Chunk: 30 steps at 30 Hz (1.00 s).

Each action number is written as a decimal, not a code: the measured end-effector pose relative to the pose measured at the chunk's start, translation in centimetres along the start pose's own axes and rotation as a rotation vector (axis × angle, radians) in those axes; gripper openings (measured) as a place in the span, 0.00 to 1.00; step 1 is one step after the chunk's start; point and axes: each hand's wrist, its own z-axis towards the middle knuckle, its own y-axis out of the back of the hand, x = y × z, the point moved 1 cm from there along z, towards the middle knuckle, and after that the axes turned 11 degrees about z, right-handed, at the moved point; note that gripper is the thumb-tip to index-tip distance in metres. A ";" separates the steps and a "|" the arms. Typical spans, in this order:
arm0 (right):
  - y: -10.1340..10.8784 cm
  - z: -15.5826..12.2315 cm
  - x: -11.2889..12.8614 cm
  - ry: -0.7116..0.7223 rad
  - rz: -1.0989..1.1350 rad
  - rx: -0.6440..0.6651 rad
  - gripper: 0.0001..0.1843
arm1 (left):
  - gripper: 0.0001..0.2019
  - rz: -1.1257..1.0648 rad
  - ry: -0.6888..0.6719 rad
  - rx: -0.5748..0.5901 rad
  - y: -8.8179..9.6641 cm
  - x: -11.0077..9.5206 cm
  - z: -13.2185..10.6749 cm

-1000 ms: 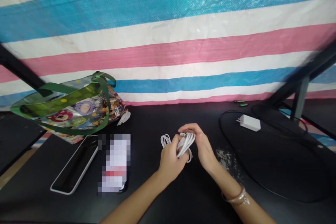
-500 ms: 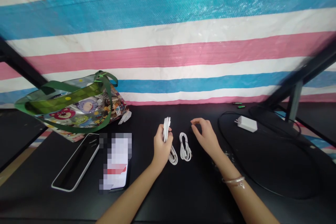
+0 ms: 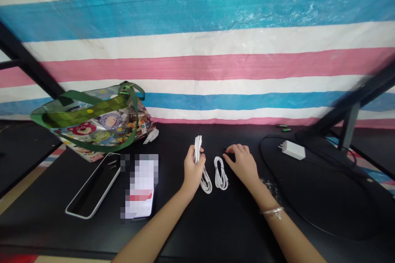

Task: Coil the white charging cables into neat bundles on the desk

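Note:
My left hand [image 3: 193, 168] is closed around a bundled white cable [image 3: 198, 148], whose folded loops stick up above the fingers. Partly behind that hand, a second white cable [image 3: 206, 181] shows its lower loops by the wrist; whether it is held or lies on the table I cannot tell. A third coiled white cable [image 3: 221, 174], tied with a dark band, lies on the black table [image 3: 197, 230] between my hands. Just right of it, my right hand [image 3: 243, 162] hovers low with curved fingers apart, holding nothing. Its wrist wears a silver bracelet.
On the left stand a clear cartoon bag [image 3: 105, 125] with green handles, a white-edged phone case [image 3: 94, 185] and a phone [image 3: 143, 189] with a blurred screen. A white charger plug [image 3: 293, 150] and a black cord [image 3: 279, 193] lie right. Striped sheeting [image 3: 197, 65] hangs behind.
My right hand has come slightly lower and nearer to the coiled cable on the table. My left hand keeps hold of its cable. The whole view has shifted a little.

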 end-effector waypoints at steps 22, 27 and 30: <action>0.5 0.5 0.4 0.008 0.029 -0.009 0.09 | 0.07 0.205 -0.196 0.071 -0.3 1.1 0.3; 1.1 0.9 0.9 0.007 0.208 -0.049 0.09 | 0.08 0.206 -0.216 0.065 -0.4 0.8 0.3; 1.4 0.9 1.2 0.025 0.316 -0.080 0.08 | 0.08 0.207 -0.217 0.064 -0.4 0.8 0.3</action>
